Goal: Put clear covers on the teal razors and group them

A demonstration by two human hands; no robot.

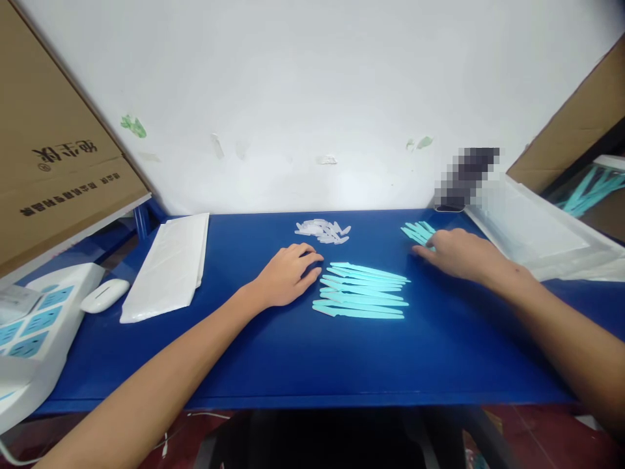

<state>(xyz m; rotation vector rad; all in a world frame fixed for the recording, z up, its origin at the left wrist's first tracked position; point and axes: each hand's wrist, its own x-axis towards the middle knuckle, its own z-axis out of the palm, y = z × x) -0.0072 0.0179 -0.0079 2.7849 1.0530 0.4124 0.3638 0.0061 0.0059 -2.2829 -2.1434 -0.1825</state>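
Note:
Several turquoise eyebrow razors [366, 293] lie side by side in a loose row on the blue table. My left hand [293, 273] rests palm down just left of that row, fingers apart and holding nothing. Beyond its fingertips is a small heap of translucent white blade caps [323, 231]. On the right, my right hand [454, 251] is closed over the near ends of a second bunch of turquoise eyebrow razors [418, 231]. Their far ends stick out past the fingers, and the hand hides the rest.
A folded white plastic bag [166, 267] lies at left, beside a white mouse-shaped case [104, 295] and a power strip [43, 326]. Cardboard boxes [63, 130] stand at both sides. Clear plastic bags [532, 221] lie at right, near a pixelated dark object [463, 179] against the wall.

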